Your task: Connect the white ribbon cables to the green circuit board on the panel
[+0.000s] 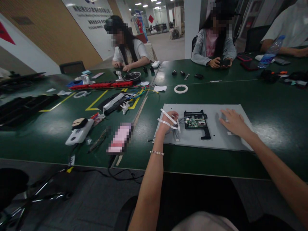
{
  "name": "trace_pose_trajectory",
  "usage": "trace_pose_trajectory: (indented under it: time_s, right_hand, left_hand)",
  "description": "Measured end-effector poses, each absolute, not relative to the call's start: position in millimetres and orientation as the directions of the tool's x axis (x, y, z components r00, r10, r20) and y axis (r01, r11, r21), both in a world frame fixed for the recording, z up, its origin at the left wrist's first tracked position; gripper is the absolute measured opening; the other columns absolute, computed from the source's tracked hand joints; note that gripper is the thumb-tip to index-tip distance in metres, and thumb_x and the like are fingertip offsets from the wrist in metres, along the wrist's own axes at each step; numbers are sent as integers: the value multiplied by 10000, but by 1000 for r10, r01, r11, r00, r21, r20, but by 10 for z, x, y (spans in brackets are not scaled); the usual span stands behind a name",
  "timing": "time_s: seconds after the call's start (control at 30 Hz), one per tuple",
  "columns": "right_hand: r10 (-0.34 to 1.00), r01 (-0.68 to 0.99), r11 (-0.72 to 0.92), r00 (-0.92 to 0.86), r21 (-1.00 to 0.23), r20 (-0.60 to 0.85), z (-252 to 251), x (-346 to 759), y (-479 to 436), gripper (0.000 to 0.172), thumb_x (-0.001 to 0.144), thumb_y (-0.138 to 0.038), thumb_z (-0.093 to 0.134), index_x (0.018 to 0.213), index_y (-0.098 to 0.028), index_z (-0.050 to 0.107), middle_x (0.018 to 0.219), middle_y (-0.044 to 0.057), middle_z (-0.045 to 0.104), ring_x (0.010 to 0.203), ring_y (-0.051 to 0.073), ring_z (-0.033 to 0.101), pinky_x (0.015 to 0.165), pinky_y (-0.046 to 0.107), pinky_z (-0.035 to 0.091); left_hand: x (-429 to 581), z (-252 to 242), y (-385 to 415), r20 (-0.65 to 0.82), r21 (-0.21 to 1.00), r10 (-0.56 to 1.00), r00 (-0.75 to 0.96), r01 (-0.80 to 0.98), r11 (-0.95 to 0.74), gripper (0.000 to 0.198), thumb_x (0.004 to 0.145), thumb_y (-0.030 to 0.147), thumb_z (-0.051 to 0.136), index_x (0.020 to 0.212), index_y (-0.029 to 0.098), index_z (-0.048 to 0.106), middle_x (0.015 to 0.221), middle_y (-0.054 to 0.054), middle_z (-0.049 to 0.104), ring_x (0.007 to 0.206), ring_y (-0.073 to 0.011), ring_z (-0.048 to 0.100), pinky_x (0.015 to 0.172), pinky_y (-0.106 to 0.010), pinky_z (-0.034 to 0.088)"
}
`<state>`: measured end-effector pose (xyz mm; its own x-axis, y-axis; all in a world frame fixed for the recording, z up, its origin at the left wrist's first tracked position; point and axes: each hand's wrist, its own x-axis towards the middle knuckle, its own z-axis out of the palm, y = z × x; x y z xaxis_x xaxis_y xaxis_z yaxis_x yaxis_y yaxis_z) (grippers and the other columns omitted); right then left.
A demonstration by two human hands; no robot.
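Pale clothing [204, 221] showed nearest. On the counter [192, 163], a grey panel [225, 139] bore a circuit board [195, 123]; the right hand [233, 121] spread wide over it, the left hand [167, 120] curled by white strips [169, 116], grip unclear.

The bare left forearm [150, 189] climbs steeply from the bottom edge, left of the lower middle, leaning slightly rightward to its wrist [159, 141]. Above it, right of the frame's centre, the left hand [170, 121] has bent fingers directed to the right; they are partly hidden, so their grip cannot be made out. The bare right forearm [276, 163] slants up and leftward from the lower right edge. The right hand [233, 121], in the right half at mid-height, is palm down, fingers extended and slightly parted, pointing toward the upper left.
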<state>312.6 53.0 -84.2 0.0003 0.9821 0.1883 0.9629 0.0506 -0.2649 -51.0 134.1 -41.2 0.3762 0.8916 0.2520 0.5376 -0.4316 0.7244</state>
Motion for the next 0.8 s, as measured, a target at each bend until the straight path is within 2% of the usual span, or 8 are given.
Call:
trace_pose_trajectory:
  time_s: [0.13,0.2,0.27,0.37,0.5,0.8]
  right_hand:
    - [970,853,226,-152,-470,191,-647,2766,716,671,921,-593,329,1458,-191,357,1469,109,344,1356,289,316,1118,494,292]
    - [954,808,296,-224,-510,199,-575,2587,775,713,896,-622,381,1486,-230,301,1508,82,279,1383,288,270,1133,494,272]
    - [937,787,350,-290,-509,196,-548,2456,802,782,856,-649,451,1502,-250,262,1530,73,226,1397,306,232,1139,513,249]
    - [921,764,388,-338,-515,192,-572,2372,805,850,811,-656,524,1507,-259,240,1520,72,251,1380,308,269,1134,508,261]
    - [914,736,406,-331,-543,234,-621,2377,778,839,804,-643,546,1498,-275,252,1488,63,311,1347,294,326,1113,488,303]
    - [903,727,430,-343,-535,260,-629,2345,696,771,813,-643,537,1458,-276,330,1455,69,344,1330,284,342,1115,474,303]
  left_hand:
    - [-530,-389,1330,216,743,901,377,535,-402,209,781,247,606,961,147,635,816,-35,651,681,-111,611,616,-213,494]
    - [-549,-395,1332,196,750,908,371,540,-383,259,773,288,631,993,151,629,822,-36,649,682,-114,617,611,-215,497]
    - [-567,-415,1342,180,746,911,372,552,-373,294,770,317,643,1015,156,627,814,-34,648,695,-120,624,616,-219,501]
    - [-581,-454,1366,158,733,913,375,576,-363,298,769,324,647,1011,152,636,791,-34,653,700,-129,632,619,-224,505]
    - [-584,-478,1385,147,734,923,355,587,-342,269,767,309,646,978,143,652,783,-45,672,688,-138,640,612,-231,509]
    - [-579,-414,1258,115,743,938,328,598,-300,176,771,277,618,870,142,673,752,-48,691,676,-141,642,592,-225,500]
